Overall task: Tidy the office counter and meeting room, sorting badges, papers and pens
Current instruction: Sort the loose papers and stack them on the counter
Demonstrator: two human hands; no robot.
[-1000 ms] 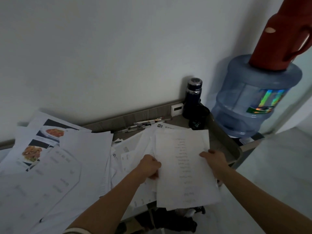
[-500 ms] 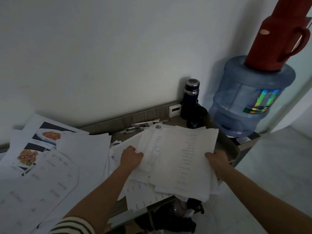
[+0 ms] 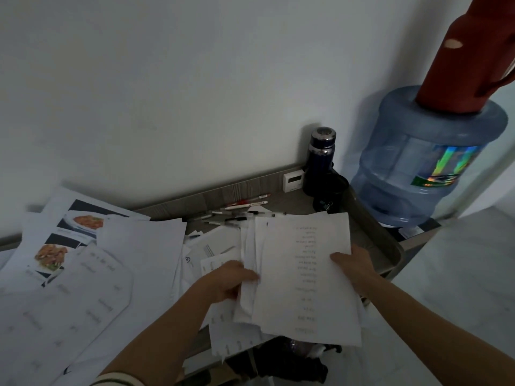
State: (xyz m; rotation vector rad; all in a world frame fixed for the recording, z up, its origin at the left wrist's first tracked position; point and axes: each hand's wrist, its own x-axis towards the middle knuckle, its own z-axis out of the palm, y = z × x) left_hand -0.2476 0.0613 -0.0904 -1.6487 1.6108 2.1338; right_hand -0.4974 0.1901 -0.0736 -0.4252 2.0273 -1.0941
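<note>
A stack of white printed papers (image 3: 303, 277) is held over the counter's right end. My left hand (image 3: 231, 280) grips its left edge and my right hand (image 3: 352, 263) grips its right edge, thumb on top. More loose sheets (image 3: 139, 254) cover the counter to the left, some with food photos (image 3: 67, 240). Several pens (image 3: 245, 207) lie along the back ledge behind the stack. No badges are visible.
A dark flask (image 3: 320, 160) and a black cup (image 3: 330, 193) stand in the counter's back right corner by a small white display (image 3: 292, 181). A blue water jug (image 3: 423, 165) with a red thermos (image 3: 468, 57) on top stands to the right. Dark bags (image 3: 281, 360) lie below the counter edge.
My left hand moved right from the loose sheets to the stack's left edge, and the sheets are squared closer together between both hands.
</note>
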